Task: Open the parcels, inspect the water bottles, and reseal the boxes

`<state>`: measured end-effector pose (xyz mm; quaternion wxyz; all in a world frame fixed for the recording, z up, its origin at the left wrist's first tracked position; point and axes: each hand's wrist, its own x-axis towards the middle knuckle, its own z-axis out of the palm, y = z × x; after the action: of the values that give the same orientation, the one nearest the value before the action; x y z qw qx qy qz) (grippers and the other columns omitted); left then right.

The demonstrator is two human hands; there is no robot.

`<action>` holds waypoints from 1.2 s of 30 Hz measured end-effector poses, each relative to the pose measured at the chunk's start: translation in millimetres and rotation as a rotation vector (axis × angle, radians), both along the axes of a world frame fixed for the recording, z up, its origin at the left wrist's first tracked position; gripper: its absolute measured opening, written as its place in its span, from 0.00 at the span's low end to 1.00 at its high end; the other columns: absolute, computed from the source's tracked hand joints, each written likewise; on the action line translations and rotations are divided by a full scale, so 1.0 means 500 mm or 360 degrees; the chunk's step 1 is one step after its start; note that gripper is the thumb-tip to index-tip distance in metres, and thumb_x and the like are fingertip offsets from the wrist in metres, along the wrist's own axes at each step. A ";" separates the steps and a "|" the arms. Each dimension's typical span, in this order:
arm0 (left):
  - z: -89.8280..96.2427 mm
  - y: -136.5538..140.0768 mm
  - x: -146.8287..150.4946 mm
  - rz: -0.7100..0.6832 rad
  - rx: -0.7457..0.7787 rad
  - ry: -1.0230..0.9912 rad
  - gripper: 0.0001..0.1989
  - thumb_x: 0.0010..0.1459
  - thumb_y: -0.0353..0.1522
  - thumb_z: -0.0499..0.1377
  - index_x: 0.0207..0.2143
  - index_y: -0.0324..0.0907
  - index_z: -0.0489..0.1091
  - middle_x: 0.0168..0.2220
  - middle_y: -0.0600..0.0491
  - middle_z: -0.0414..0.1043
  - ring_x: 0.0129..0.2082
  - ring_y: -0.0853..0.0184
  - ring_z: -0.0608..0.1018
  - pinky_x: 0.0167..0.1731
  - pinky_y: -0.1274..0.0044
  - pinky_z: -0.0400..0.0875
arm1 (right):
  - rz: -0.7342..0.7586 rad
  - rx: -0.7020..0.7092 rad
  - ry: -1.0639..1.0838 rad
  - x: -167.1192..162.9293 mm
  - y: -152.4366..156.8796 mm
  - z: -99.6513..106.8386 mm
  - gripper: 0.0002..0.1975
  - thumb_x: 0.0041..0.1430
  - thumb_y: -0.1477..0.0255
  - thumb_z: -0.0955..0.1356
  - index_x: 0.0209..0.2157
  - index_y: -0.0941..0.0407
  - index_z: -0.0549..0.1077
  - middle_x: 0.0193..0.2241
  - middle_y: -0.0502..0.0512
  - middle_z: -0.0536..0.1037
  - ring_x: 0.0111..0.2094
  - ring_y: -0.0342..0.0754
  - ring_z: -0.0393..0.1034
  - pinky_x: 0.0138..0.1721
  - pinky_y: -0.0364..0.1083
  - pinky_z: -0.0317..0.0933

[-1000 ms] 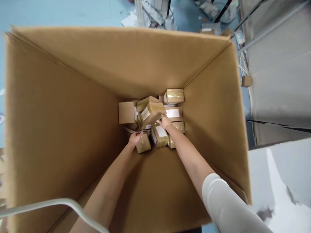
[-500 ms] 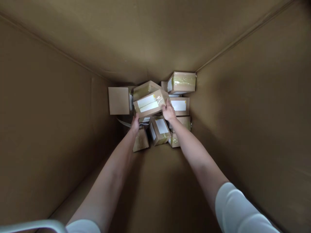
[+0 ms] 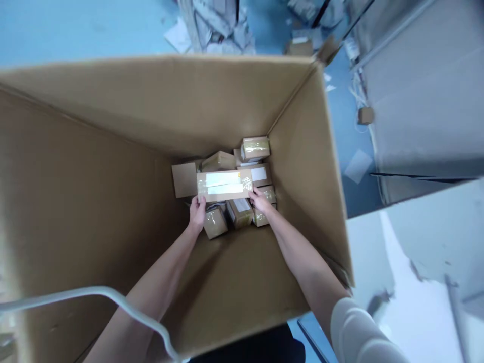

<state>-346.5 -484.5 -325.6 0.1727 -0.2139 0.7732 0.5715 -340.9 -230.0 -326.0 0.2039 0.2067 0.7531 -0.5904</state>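
A large open carton [image 3: 181, 101] surrounds my hands, with a jumble of smaller boxes [image 3: 255, 148] at its bottom. Over that jumble I hold the long parcel [image 3: 230, 197], white labels [image 3: 224, 179] upward; whether its underside touches a box, I cannot tell. It looks stiff and, I'd judge, manageable for two hands, though the contents are hidden, so weight and fragility stay guesses. My left hand [image 3: 197, 214] grips its near left corner; my right hand [image 3: 260, 200] grips the right end by the near corner. Holding opposite ends should balance it. The shiny tape [image 3: 247, 184] may be slick, so bare cardboard edges seem the surer hold.
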 end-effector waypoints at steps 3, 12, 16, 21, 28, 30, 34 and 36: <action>0.192 0.009 0.001 0.0010 -0.0041 0.0163 0.28 0.54 0.56 0.52 0.43 0.42 0.64 0.41 0.48 0.72 0.41 0.63 0.76 0.41 0.73 0.71 | -0.0101 -0.0024 0.0094 0.020 0.013 0.198 0.23 0.61 0.63 0.62 0.57 0.49 0.66 0.52 0.50 0.74 0.54 0.49 0.68 0.55 0.55 0.61; 0.652 0.094 0.082 -0.0380 0.0208 0.0860 0.31 0.49 0.58 0.55 0.42 0.42 0.62 0.39 0.48 0.69 0.35 0.64 0.74 0.34 0.75 0.71 | -0.0442 0.0437 0.0761 0.267 0.060 0.683 0.33 0.55 0.55 0.67 0.59 0.56 0.63 0.48 0.62 0.70 0.48 0.53 0.69 0.46 0.51 0.68; 0.732 0.179 0.143 -0.0709 0.0437 0.0983 0.34 0.47 0.60 0.56 0.43 0.42 0.62 0.38 0.48 0.68 0.34 0.65 0.74 0.33 0.75 0.71 | -0.0856 0.0600 0.0868 0.425 0.073 0.764 0.33 0.54 0.52 0.67 0.58 0.55 0.64 0.49 0.62 0.69 0.50 0.54 0.66 0.50 0.53 0.66; 0.742 0.313 0.231 -0.1154 0.0635 0.0881 0.35 0.45 0.60 0.58 0.42 0.42 0.60 0.37 0.49 0.68 0.35 0.64 0.74 0.35 0.74 0.71 | -0.1354 0.0678 0.0811 0.612 0.096 0.792 0.32 0.53 0.51 0.67 0.55 0.54 0.67 0.49 0.62 0.69 0.51 0.54 0.66 0.47 0.52 0.68; 0.716 0.483 0.423 -0.1893 0.0721 0.0560 0.35 0.45 0.58 0.57 0.46 0.44 0.57 0.45 0.44 0.69 0.44 0.58 0.76 0.41 0.71 0.72 | -0.2112 0.0588 0.0719 0.883 0.121 0.743 0.33 0.49 0.52 0.70 0.54 0.54 0.68 0.48 0.61 0.68 0.50 0.54 0.67 0.45 0.53 0.70; 0.705 0.524 0.482 -0.2081 0.0701 0.0486 0.34 0.46 0.57 0.57 0.47 0.44 0.57 0.47 0.43 0.69 0.46 0.58 0.76 0.42 0.71 0.72 | -0.2272 0.0590 0.0737 0.954 0.127 0.722 0.32 0.49 0.53 0.70 0.53 0.54 0.69 0.49 0.62 0.69 0.50 0.55 0.68 0.46 0.54 0.70; 0.676 0.602 0.589 -0.2308 0.0636 0.0362 0.31 0.46 0.53 0.59 0.45 0.43 0.58 0.48 0.43 0.70 0.46 0.58 0.76 0.44 0.69 0.72 | -0.2420 0.0545 0.0796 1.071 0.151 0.686 0.33 0.52 0.56 0.70 0.56 0.55 0.66 0.54 0.62 0.68 0.54 0.55 0.66 0.52 0.55 0.66; 0.661 0.639 0.631 -0.2346 0.0614 0.0314 0.29 0.47 0.52 0.60 0.44 0.43 0.58 0.47 0.44 0.70 0.46 0.58 0.76 0.44 0.68 0.73 | -0.2437 0.0438 0.0780 1.116 0.168 0.670 0.35 0.53 0.56 0.69 0.59 0.55 0.62 0.55 0.62 0.68 0.55 0.55 0.66 0.53 0.56 0.64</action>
<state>-30.8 -165.2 4.8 0.4736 0.4427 0.6143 0.4499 216.9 -145.9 9.0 -0.4540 0.5522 0.4921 -0.4967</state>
